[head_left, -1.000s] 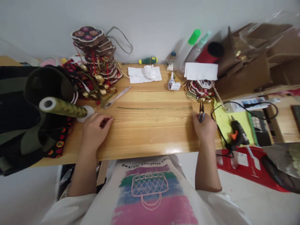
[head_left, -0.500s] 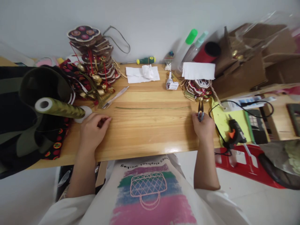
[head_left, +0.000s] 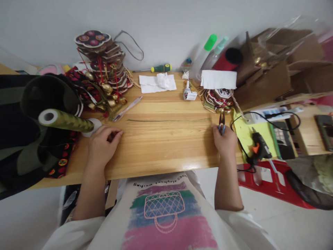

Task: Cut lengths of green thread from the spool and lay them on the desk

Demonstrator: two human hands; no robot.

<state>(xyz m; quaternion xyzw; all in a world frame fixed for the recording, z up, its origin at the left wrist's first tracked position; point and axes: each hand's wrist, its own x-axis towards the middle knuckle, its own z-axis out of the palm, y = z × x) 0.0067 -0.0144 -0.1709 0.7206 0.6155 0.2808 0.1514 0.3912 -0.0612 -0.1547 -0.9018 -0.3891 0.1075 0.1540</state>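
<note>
While the cord lies loose across the table, just beyond the two hands and held by neither, its main risk seems to be that nothing pins it down: a sleeve or wrist brushing over it could drag it askew. The right hand is closed around the handles of the pliers, whose tips point away from the body and stand apart. Those tips are near the cord's right end and right by the bells of the small pile, so a careless push forward could catch one. The black lead curves just beside that same hand, and a sideways swing might snag it and tug the glue gun with it. The left hand rests on the wood, thumb and forefinger curled towards each other with nothing visible in them (whether their tips meet, I cannot tell). It lies right by the base of the roll; lifting it carelessly could knock that over, perhaps onto the pen.
</note>
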